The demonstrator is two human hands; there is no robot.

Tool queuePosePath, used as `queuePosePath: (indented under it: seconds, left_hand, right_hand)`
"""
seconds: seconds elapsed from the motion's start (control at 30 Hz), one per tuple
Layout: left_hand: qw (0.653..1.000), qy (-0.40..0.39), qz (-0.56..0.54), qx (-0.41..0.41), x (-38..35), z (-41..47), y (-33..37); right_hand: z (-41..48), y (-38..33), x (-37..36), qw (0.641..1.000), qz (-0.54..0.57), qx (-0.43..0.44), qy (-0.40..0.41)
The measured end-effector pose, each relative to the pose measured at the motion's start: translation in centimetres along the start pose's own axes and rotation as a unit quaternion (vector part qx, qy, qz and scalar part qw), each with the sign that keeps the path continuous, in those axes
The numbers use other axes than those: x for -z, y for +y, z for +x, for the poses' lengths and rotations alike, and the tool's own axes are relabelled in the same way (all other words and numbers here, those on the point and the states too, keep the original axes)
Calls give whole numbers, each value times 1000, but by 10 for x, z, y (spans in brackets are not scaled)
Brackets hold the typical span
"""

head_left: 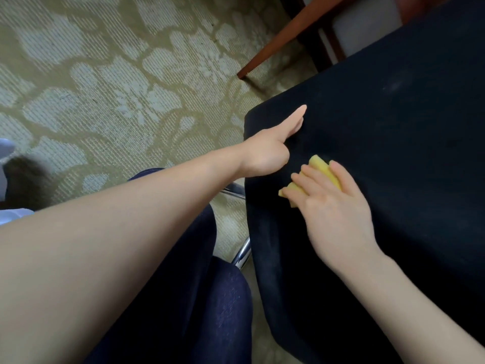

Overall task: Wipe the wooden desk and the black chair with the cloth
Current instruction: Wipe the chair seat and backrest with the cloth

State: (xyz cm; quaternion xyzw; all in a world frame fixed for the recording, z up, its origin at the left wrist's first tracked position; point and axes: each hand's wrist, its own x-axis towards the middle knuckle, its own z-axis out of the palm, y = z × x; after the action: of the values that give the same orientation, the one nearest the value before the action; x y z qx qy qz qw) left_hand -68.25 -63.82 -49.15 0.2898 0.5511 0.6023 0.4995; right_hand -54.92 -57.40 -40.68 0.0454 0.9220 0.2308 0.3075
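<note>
Nearest the lens, a bare left forearm point(118, 232) crosses above dark trousers point(196, 311) toward the black chair point(406, 140), whose seat fills the right side of the head view. The left hand point(265, 156) rests at the seat's left edge, thumb point(298, 119) stretched flat on the fabric. Its fingers are hidden, so I cannot tell whether its grip closes on anything. Just right of it, the right hand point(338, 214) presses the yellow cloth point(321, 168) onto the seat, its grip spread flat with straight fingers. The cloth's long axis runs diagonally from the near left edge toward the far right. Most of the seat lies rightward and beyond the cloth, likely where the wiping goes next. Patterned carpet point(105, 74) and a wooden leg point(278, 43) show behind.
</note>
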Motion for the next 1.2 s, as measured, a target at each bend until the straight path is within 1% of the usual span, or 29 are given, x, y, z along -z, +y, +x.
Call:
queuePosePath:
  seconds: [0.03,0.1,0.2,0.27,0.37,0.4,0.53,0.6,0.67,0.7,0.77,0.8,0.83,0.9,1.0,1.07,1.1,1.17,1.2]
  left_hand:
    - [1000,6,-11,-4,4,0,0]
    - [999,45,-10,-4,12,-1,-3]
    - [991,128,21,13,26,-5,-15]
    - [985,163,55,29,36,-10,-24]
    - [975,192,103,41,48,-17,-35]
    - [972,198,118,45,52,-18,-38]
    - [955,208,210,36,61,-25,-45]
    - [946,195,258,11,63,-29,-43]
    - [935,158,317,-15,63,-33,-38]
    - [924,130,360,-21,61,-35,-35]
    - [883,60,463,-37,53,-37,-30]
    - [867,29,495,-53,48,-38,-29]
    - [858,2,509,-69,42,-38,-28]
    - [862,-33,498,-87,26,-38,-26]
    - [897,-51,429,-91,2,-39,-27]
    - [914,-62,395,-77,-11,-39,-33]
    - [916,-68,390,-68,-17,-39,-36]
    - [912,-73,399,-58,-25,-38,-40]
    - [910,-71,405,-54,-28,-37,-40]
  right_hand:
    - [0,2,10,1000,-15,-5,-6]
    - [2,7,27,1000,-5,-25,-4]
    - [15,11,36,998,-31,-47,1]
    - [29,12,38,997,-47,-65,20]
    - [57,12,34,991,-64,-99,67]
    - [69,11,31,990,-71,-96,72]
    - [114,3,18,994,-91,-51,43]
    - [124,-7,6,994,-103,-31,31]
    - [123,-22,-11,990,-134,5,30]
    - [120,-30,-21,990,-135,22,30]
    - [105,-41,-40,989,-140,51,20]
    - [98,-46,-49,988,-143,63,14]
    - [89,-50,-57,988,-139,66,4]
    - [71,-58,-73,993,-92,71,-7]
    - [44,-64,-89,997,7,70,-18]
    - [23,-65,-93,994,-16,107,-3]
    - [11,-64,-95,994,-12,108,-5]
    - [-12,-60,-98,994,-23,105,-28]
    - [-25,-57,-97,995,-20,91,-21]
